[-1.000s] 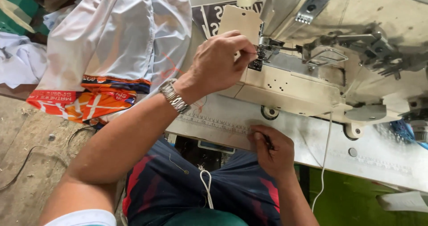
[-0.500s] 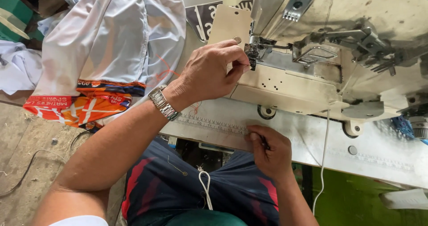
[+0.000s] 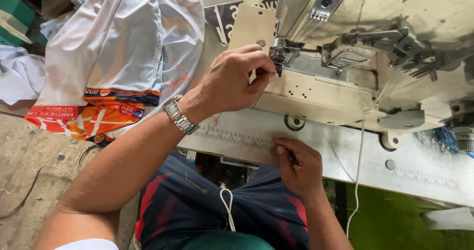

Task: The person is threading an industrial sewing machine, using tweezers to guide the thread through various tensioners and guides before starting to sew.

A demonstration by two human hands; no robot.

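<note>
Left hand (image 3: 232, 82) fingertips pinched together at sewing machine (image 3: 316, 89) needle (image 3: 276, 62), right hand (image 3: 298, 166) gripping small dark tool (image 3: 291, 155).

Sewing machine (image 3: 345, 77) on table (image 3: 345, 156); garment pile (image 3: 123, 57) left of machine, draped over table edge.

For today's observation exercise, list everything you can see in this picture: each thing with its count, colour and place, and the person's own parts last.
sewing machine: one, cream, on the table, top right
needle area: one, dark metal, at the left fingertips
table: one, worn grey, ruler marks along the front edge
white cord: one, hanging off the table edge
garments: a pile, pale blue-white with orange and navy hems, left of the machine
wristwatch: one, silver, left wrist
left hand: reaching to the needle area
right hand: at the table edge, pinching a small dark tool
</note>
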